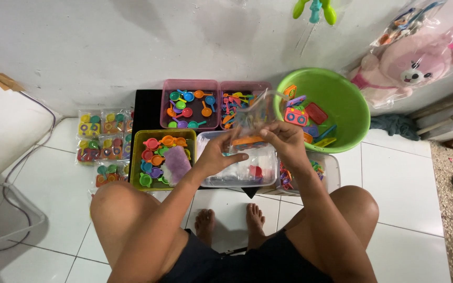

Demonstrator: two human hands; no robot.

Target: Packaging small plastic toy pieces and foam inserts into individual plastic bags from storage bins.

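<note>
Clear plastic is what I have between my hands: a small see-through bag [255,116] with little coloured toy pieces inside, held up above the clear tub [239,175] in front of me. My left hand [220,152] is closed on the bag's lower left side, and my right hand [284,139] pinches its right edge, fingers curled round it. Something orange shows at the bag's bottom, between my fingers.

I am sitting on the white tiled floor [405,188] with my knees apart and my bare feet just short of the tubs. Left of the clear tub stands a yellow-green tub [138,137] of tiny toy cups with a purple cloth on top. Beyond these, against the wall, are two pink tubs [164,107], the left one filled with little toy pans. A round green basin [349,107] holding bigger toy pieces stands to the right, near my right hand. Filled packets [103,139] of toys lie on the floor toward the left. A pink plush bear [410,65] in wrapping hangs on the wall at upper right.
</note>
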